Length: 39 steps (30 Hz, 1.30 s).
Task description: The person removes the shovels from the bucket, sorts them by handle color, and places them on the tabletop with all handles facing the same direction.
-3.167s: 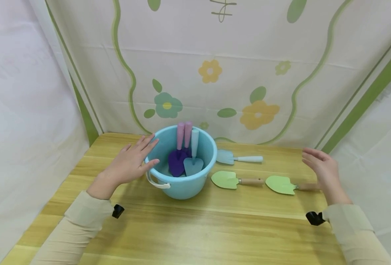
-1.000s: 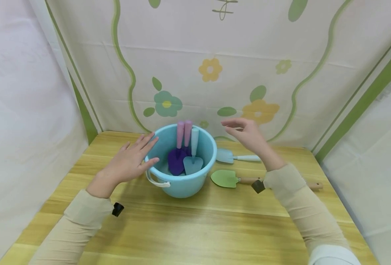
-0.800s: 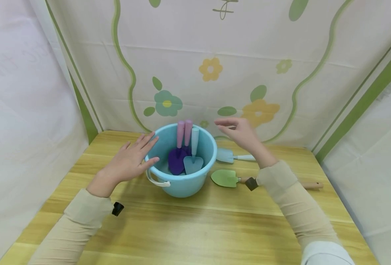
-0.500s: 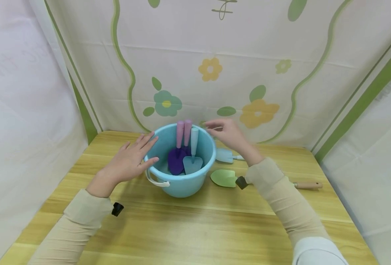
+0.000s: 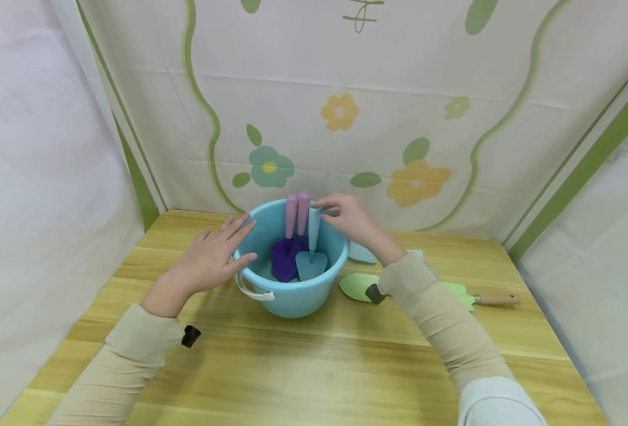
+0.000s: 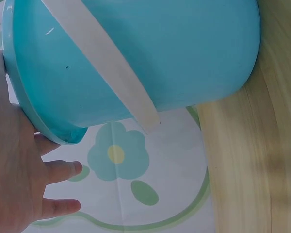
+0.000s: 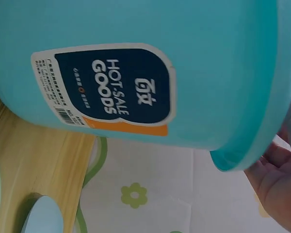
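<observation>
Over the head view I watch the person's right hand (image 5: 348, 219) at the far right of the blue bucket (image 5: 298, 303), its fingertips at the top of the handle of a light blue trowel (image 5: 312, 239) that stands inside. The fingers are bent, with thumb and forefinger apart; I cannot tell whether they grip that handle, since in the right wrist view the rim hides part of them. The left hand (image 5: 212, 254) has its fingers straight and spread, touching the rim on the left side.

To the left of the light blue one I count two purple-bladed trowels, a left one (image 5: 289, 235) and a right one (image 5: 302, 228), both with pink handles pointing up. The bucket's white bail (image 5: 260, 296) hangs on its near left side, and a printed label (image 7: 111, 87) shows on its wall.

On the worktop (image 5: 292, 367), right of the bucket, lie a second light blue trowel (image 5: 361, 253), mostly behind the right hand and wrist, a green trowel (image 5: 353, 287) nearer me, and another green trowel (image 5: 484, 299) farther right, its wooden handle pointing right.
</observation>
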Tool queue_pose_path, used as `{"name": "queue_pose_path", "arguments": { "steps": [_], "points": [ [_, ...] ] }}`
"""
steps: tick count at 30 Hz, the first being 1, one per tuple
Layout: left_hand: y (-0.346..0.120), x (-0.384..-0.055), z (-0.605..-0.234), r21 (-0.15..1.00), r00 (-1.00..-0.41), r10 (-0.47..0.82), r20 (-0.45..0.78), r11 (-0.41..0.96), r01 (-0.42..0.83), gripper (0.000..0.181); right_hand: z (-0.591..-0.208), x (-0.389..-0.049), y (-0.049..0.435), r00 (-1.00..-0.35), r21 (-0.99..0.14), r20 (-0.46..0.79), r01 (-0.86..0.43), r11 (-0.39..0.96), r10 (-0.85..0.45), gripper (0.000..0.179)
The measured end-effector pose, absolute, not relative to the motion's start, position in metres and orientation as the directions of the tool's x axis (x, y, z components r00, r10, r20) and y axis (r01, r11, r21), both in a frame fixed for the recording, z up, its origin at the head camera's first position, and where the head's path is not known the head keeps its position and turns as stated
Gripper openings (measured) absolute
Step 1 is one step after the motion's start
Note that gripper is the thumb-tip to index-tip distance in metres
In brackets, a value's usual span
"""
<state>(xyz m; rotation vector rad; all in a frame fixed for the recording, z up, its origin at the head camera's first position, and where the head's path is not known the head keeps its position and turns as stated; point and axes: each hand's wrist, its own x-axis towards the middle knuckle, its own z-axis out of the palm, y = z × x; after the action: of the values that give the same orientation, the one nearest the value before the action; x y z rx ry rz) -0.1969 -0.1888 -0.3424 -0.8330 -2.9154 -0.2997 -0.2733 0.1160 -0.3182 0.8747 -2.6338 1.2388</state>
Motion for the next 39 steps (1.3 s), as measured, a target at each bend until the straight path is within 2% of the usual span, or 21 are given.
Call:
{"name": "queue_pose_path", "arguments": {
  "steps": [30, 39],
  "points": [
    [-0.189, -0.197, -0.344, 0.145, -0.843, 0.516, 0.156, 0.832, 0.536, 0.070, -0.323, -0.277, 0.099, -0.783, -0.409, 0.380, -0.620, 0.669, -0.493, 0.025],
    [-0.189, -0.196, -0.344, 0.143, -0.838, 0.518, 0.170, 0.828, 0.542, 0.071, -0.325, -0.277, 0.101, -0.768, -0.415, 0.408, -0.638, 0.649, -0.494, 0.023]
  ]
}}
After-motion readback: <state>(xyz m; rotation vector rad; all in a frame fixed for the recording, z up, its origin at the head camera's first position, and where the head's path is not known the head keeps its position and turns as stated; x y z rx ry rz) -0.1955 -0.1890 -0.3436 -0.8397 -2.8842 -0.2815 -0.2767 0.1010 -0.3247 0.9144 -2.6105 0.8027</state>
